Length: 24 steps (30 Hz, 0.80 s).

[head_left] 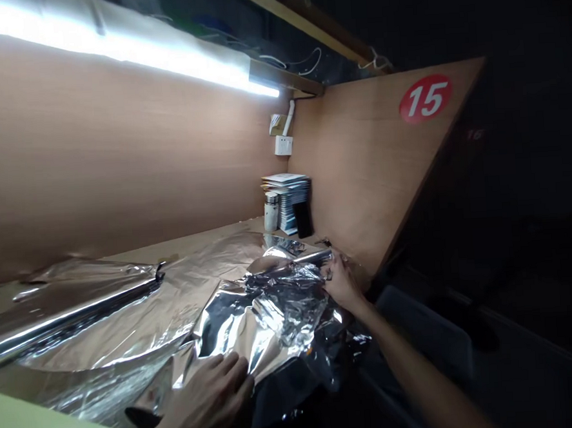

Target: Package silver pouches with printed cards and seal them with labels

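A large, crumpled sheet of shiny silver foil film [244, 326] covers the near part of the work surface. At its far right edge my right hand [341, 281] is closed, with the fingers bent around a gathered, rolled fold of the film. My left hand [214, 386] is at the near edge of the sheet. Its fingers are bent and close together over the film, and the fingertips are partly hidden. Left of the sheet lies a long foil roll [79, 317], its film spread out toward the middle.
A stack of flat packets [289, 191], a white bottle [271, 213] and a dark phone-like slab [302, 219] stand in the back corner. Wooden panels enclose the back and right. A pale green sheet [42, 426] lies near left; a grey bin [419, 328] is low at right.
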Each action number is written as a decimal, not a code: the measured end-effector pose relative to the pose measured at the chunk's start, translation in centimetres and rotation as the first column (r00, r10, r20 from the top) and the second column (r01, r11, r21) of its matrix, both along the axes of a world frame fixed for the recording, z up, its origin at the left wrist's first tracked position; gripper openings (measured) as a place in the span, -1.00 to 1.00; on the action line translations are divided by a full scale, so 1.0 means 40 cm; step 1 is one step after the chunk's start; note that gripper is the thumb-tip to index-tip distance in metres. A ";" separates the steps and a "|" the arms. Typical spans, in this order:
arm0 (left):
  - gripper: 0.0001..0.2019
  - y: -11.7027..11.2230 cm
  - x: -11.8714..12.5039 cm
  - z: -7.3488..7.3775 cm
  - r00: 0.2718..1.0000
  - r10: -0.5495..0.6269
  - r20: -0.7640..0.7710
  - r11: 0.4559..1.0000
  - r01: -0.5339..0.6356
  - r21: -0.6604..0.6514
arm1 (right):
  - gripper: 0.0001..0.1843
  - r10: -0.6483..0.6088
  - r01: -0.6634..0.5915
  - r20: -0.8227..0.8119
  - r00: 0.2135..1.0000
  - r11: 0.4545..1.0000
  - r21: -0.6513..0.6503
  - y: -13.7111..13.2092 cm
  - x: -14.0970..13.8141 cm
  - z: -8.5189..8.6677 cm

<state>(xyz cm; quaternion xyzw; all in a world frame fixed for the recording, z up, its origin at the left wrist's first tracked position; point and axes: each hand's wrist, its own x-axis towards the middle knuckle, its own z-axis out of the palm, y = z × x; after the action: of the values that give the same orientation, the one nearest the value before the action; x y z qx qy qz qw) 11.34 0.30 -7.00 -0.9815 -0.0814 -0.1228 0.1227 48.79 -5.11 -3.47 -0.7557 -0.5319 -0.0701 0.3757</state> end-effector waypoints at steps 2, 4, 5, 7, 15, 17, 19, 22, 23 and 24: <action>-0.89 0.005 -0.035 -0.013 0.996 0.011 0.089 0.999 -0.006 -0.051 | -0.19 0.032 -0.032 0.280 0.960 0.999 -0.004 -0.017 -0.008 0.009; -0.87 0.004 -0.064 0.005 0.996 -0.006 0.087 0.991 0.018 -0.132 | -0.30 0.148 -0.145 0.497 0.855 0.988 -0.046 -0.030 -0.018 0.019; -0.76 0.000 -0.076 0.024 0.999 -0.019 0.045 0.983 0.027 -0.184 | -0.36 0.215 -0.211 0.543 0.812 0.975 -0.070 -0.034 -0.024 0.023; -0.48 -0.008 -0.097 0.074 0.996 -0.048 -0.080 0.950 0.021 -0.311 | -0.49 0.299 -0.296 0.569 0.766 0.950 -0.101 -0.038 -0.036 0.025; -0.42 0.107 -0.184 0.098 0.939 0.309 -0.153 0.861 -0.345 -0.375 | -0.60 0.575 -0.391 0.425 0.699 0.805 -0.446 -0.094 -0.073 0.046; -0.37 0.133 -0.208 0.056 0.925 0.299 -0.236 0.852 -0.370 -0.371 | -0.57 0.442 -0.322 0.371 0.817 0.882 -0.344 -0.116 -0.123 0.059; -0.28 0.131 -0.232 0.012 0.922 0.285 -0.263 0.858 -0.368 -0.358 | -0.50 0.374 -0.294 0.314 0.873 0.916 -0.272 -0.125 -0.196 0.052; -0.10 0.090 -0.268 -0.043 0.938 0.274 -0.209 0.908 -0.325 -0.265 | -0.25 0.526 -0.402 0.257 0.811 0.819 -0.409 -0.107 -0.294 -0.001; -0.06 0.071 -0.282 -0.058 0.947 0.263 -0.184 0.928 -0.301 -0.221 | -0.19 0.606 -0.452 0.237 0.759 0.753 -0.478 -0.093 -0.310 -0.020; -0.06 0.051 -0.297 -0.071 0.955 0.252 -0.155 0.945 -0.277 -0.172 | -0.16 0.675 -0.493 0.214 0.707 0.686 -0.536 -0.078 -0.316 -0.035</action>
<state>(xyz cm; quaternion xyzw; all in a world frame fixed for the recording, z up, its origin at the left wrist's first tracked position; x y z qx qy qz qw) -0.54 2.32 -9.84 -0.9747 -0.2157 -0.0321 0.0479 36.15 -8.24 -4.88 -0.5743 -0.8141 0.0276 0.0817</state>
